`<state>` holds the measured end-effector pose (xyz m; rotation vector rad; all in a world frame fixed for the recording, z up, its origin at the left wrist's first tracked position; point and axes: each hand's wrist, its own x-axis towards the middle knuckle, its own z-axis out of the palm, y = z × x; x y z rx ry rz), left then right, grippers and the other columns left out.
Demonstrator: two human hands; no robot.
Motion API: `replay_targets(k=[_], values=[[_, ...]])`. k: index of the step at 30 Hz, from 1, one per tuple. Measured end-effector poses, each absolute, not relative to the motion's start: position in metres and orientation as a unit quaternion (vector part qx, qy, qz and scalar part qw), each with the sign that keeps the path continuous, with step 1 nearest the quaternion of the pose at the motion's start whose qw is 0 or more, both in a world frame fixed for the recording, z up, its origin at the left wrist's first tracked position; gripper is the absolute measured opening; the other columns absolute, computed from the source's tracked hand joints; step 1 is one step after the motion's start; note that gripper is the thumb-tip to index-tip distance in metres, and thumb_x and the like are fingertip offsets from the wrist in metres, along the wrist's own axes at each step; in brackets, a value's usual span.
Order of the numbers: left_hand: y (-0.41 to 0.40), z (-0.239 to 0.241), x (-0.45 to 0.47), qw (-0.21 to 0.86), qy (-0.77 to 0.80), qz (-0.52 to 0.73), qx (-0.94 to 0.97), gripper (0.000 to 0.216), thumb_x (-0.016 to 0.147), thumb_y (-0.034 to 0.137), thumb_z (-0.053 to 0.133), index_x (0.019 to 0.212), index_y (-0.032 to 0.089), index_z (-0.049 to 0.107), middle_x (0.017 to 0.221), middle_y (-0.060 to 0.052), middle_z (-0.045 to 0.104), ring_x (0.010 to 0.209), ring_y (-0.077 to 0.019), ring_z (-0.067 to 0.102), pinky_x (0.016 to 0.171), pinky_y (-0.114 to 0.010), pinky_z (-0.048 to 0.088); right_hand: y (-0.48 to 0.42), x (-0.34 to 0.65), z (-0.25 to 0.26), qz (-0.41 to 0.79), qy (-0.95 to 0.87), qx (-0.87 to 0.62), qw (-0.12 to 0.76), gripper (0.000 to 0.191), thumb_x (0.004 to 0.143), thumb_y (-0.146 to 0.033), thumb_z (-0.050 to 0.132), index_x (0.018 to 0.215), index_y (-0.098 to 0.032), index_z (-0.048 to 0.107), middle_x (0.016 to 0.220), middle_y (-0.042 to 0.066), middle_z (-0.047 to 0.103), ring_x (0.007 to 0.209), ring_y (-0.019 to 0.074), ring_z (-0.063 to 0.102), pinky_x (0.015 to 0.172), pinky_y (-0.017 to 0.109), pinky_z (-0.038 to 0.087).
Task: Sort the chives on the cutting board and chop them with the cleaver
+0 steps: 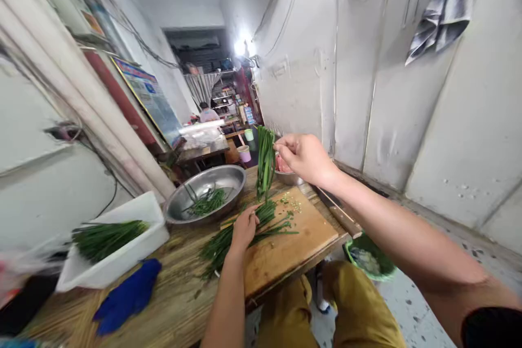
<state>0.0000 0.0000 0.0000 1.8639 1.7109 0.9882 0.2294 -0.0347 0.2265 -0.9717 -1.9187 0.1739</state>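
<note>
My right hand (304, 159) is raised above the far edge of the wooden cutting board (304, 244). Its fingertips pinch a small bunch of garlic chives (266, 166), which hangs down with its lower end close to the pile. My left hand (243, 228) is closed around more garlic chives (222, 247) lying across the board's left edge and the table. Small pale and green trimmings (291, 204) are scattered on the board near its back corner. A knife (340, 215) lies along the board's right side, handle towards me.
A steel basin (179, 212) with some chives stands behind on the wooden table. At left, a white foam box (116, 266) holds more chives beside a blue glove (129, 298). A bowl (287, 176) with pink contents sits past the board; a green basket (381, 269) stands on the floor.
</note>
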Motion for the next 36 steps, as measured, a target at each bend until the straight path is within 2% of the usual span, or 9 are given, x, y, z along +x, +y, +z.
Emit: replay_targets(k=[3,6,12,17,22,26,31,34,36], values=[[-0.005,0.001,-0.004,0.165,0.619,0.498,0.585,0.038,0.083,0.021,0.044,0.118,0.015,0.056,0.101,-0.01,0.063,0.098,-0.0215,0.058,0.093,-0.039,0.042,-0.037,0.232,0.228,0.081,-0.796,-0.382,0.462,0.021,0.083,-0.017,0.046,0.066,-0.014,0.057,0.058,-0.004,0.049,0.055,0.0062,0.04,0.058,0.024,0.028],[-0.009,0.018,-0.002,0.231,0.526,0.602,0.554,0.041,0.084,0.031,0.051,0.122,0.016,0.052,0.113,-0.011,0.06,0.107,-0.02,0.056,0.096,-0.036,0.042,-0.036,0.233,0.224,0.118,-0.817,-0.343,0.448,0.024,0.084,-0.019,0.047,0.062,-0.014,0.053,0.056,-0.004,0.046,0.053,0.0054,0.038,0.057,0.023,0.028],[-0.012,0.089,0.01,0.395,0.314,0.592,0.629,0.062,0.076,0.036,0.067,0.131,0.02,0.045,0.131,-0.011,0.052,0.122,-0.0217,0.048,0.101,-0.033,0.039,-0.035,0.224,0.204,0.288,-0.832,-0.265,0.393,0.026,0.087,-0.025,0.047,0.064,-0.015,0.051,0.045,-0.009,0.035,0.044,0.0038,0.028,0.048,0.023,0.022],[-0.005,0.108,0.005,0.526,0.269,0.529,0.609,0.051,0.066,0.033,0.076,0.11,0.014,0.061,0.098,-0.008,0.067,0.089,-0.0208,0.063,0.078,-0.031,0.049,-0.037,0.216,0.194,0.393,-0.789,-0.254,0.397,0.022,0.088,-0.026,0.048,0.07,-0.014,0.055,0.039,-0.011,0.036,0.039,0.0037,0.028,0.043,0.021,0.022],[-0.006,0.093,-0.01,0.557,0.273,0.478,0.621,0.033,0.066,0.034,0.077,0.084,0.01,0.062,0.07,-0.002,0.062,0.063,-0.0107,0.055,0.061,-0.021,0.043,-0.037,0.219,0.192,0.415,-0.765,-0.269,0.412,0.02,0.086,-0.027,0.052,0.076,-0.012,0.061,0.037,-0.011,0.04,0.036,0.0027,0.028,0.042,0.02,0.022],[-0.012,0.08,-0.022,0.576,0.275,0.391,0.663,0.032,0.071,0.036,0.073,0.082,0.01,0.058,0.07,-0.002,0.059,0.058,-0.0098,0.052,0.057,-0.021,0.039,-0.037,0.223,0.192,0.429,-0.756,-0.268,0.416,0.021,0.083,-0.03,0.055,0.079,-0.012,0.063,0.036,-0.012,0.039,0.035,0.0022,0.027,0.041,0.02,0.021],[-0.013,0.058,-0.032,0.577,0.334,0.276,0.693,0.027,0.073,0.034,0.07,0.08,0.012,0.057,0.071,-0.002,0.06,0.062,-0.0116,0.054,0.063,-0.024,0.042,-0.039,0.229,0.199,0.439,-0.739,-0.261,0.439,0.023,0.081,-0.035,0.059,0.081,-0.012,0.065,0.037,-0.011,0.041,0.036,0.0027,0.028,0.043,0.021,0.021],[-0.011,0.048,-0.035,0.519,0.393,0.242,0.72,0.027,0.069,0.035,0.07,0.076,0.012,0.06,0.069,-0.002,0.061,0.065,-0.0133,0.054,0.066,-0.025,0.042,-0.044,0.235,0.207,0.423,-0.727,-0.269,0.47,0.026,0.081,-0.038,0.06,0.082,-0.013,0.065,0.039,-0.01,0.041,0.038,0.0033,0.03,0.045,0.022,0.023],[-0.011,0.049,-0.037,0.415,0.466,0.228,0.748,0.028,0.069,0.039,0.067,0.069,0.012,0.062,0.065,-0.001,0.06,0.064,-0.0145,0.054,0.065,-0.026,0.041,-0.047,0.239,0.211,0.401,-0.72,-0.282,0.491,0.028,0.082,-0.04,0.06,0.082,-0.013,0.064,0.039,-0.01,0.039,0.039,0.0036,0.03,0.046,0.022,0.023]])
